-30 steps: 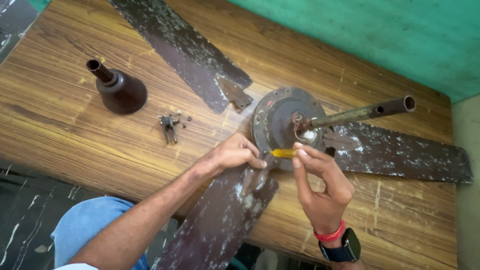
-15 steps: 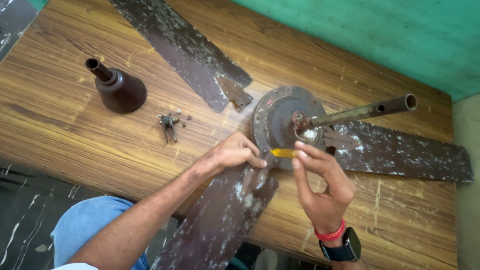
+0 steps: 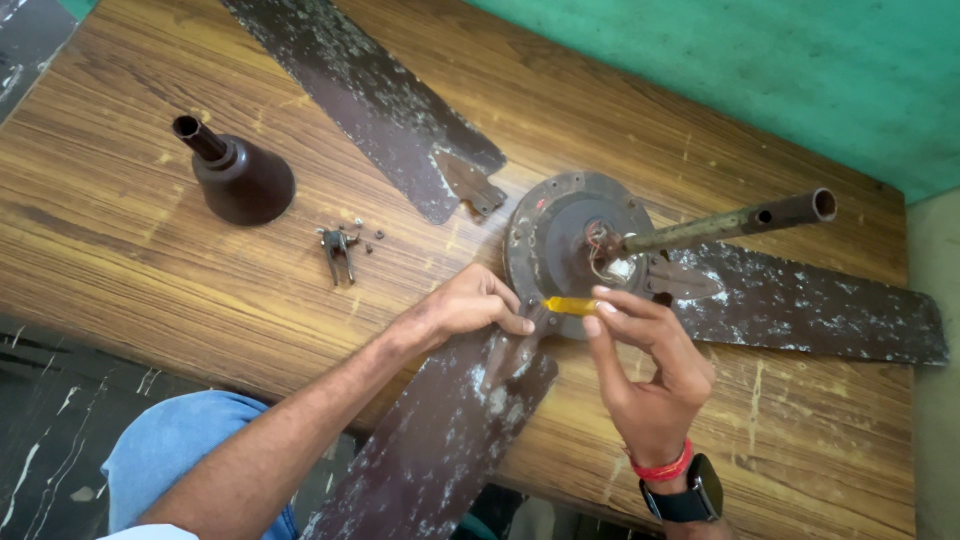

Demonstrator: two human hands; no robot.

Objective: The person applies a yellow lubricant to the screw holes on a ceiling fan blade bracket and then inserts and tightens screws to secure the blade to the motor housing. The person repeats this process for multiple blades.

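At the fan motor, the right hand hides most of the yellow screwdriver.

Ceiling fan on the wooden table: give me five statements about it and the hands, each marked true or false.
1. The right hand holds a yellow-handled screwdriver. True.
2. The left hand grips the downrod. False: it rests by the rim of the motor housing, on the near blade.
3. The dark bell-shaped canopy cover stands apart from the fan. True.
4. All blades are detached. False: three still radiate from the motor.
5. Loose screws lie on the table. True.
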